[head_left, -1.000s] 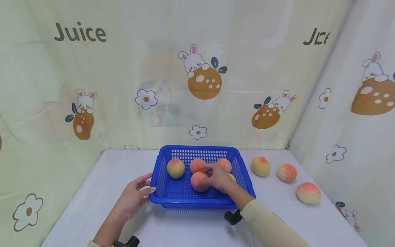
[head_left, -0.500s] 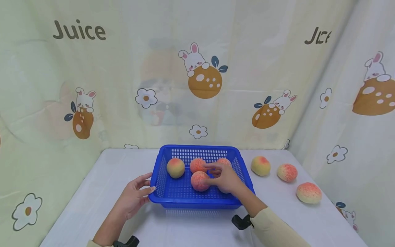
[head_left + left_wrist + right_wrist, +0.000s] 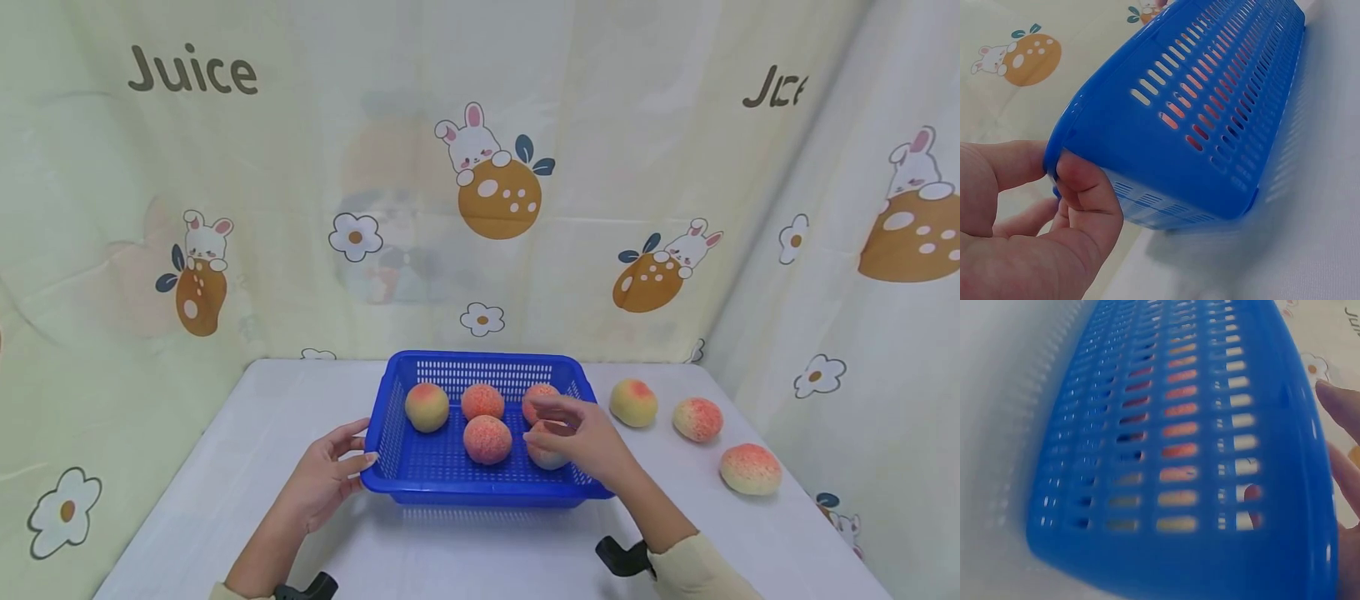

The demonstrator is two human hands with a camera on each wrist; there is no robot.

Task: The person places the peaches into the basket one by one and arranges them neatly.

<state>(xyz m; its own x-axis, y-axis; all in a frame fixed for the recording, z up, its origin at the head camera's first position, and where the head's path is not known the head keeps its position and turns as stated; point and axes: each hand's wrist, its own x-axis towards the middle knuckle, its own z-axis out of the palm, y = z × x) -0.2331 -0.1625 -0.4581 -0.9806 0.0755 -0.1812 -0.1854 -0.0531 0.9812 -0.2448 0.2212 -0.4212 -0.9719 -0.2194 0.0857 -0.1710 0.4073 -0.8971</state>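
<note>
Right hand [image 3: 581, 437]: fingers curved, thumb and fingertips apart with a gap between. It's over the right part of the basket, at the front-right peach [image 3: 544, 455] and partly hiding it; can't tell if they touch. Left hand [image 3: 330, 479]: thumb and fingers pinch the rim at the basket's near-left corner; the left wrist view shows the grip clearly.

Blue basket [image 3: 487, 490] sits at lower center of the frame, slotted walls, 5 peaches inside: the front-right peach, the back-right peach [image 3: 537, 402] behind it, 2 coral ones mid-basket (back-middle peach [image 3: 482, 402], front-middle peach [image 3: 487, 440]), and the yellow peach [image 3: 427, 408] at left.

3 more lie outside, right of the basket, in a diagonal running down-right: yellow-red peach [image 3: 633, 403], speckled peach [image 3: 697, 419], flatter peach [image 3: 751, 468].

White table [image 3: 450, 558] under everything. Black devices at both wrists, beige sleeves at the bottom edge. Cream curtain [image 3: 300, 158] fills the back: rabbit and flower prints, "Juice" at upper left.
</note>
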